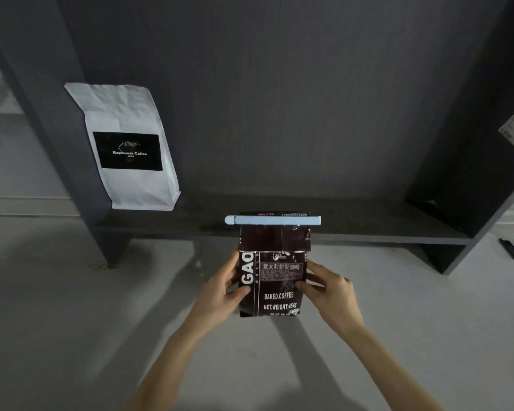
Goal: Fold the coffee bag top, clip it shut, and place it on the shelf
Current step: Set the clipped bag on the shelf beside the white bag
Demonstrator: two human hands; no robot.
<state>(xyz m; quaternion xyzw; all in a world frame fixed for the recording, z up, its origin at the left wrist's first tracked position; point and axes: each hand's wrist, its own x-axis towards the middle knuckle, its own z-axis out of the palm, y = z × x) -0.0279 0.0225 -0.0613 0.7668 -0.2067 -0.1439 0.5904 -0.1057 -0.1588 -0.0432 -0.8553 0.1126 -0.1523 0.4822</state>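
A dark brown coffee bag (275, 280) with white lettering is held upright between both hands, in front of the low dark shelf board (353, 223). A pale blue clip (272, 220) runs across the bag's folded top and is closed on it. My left hand (224, 287) grips the bag's left side, thumb on the front. On the other side, my right hand (328, 287) holds the bag with its fingertips on the label. The bag's base hangs above the light floor.
A white coffee bag (131, 146) with a black label stands at the shelf's left end, leaning against the back panel. Dark side panels (469, 173) bound the shelf on the left and right. A dark object (512, 249) lies on the floor at far right.
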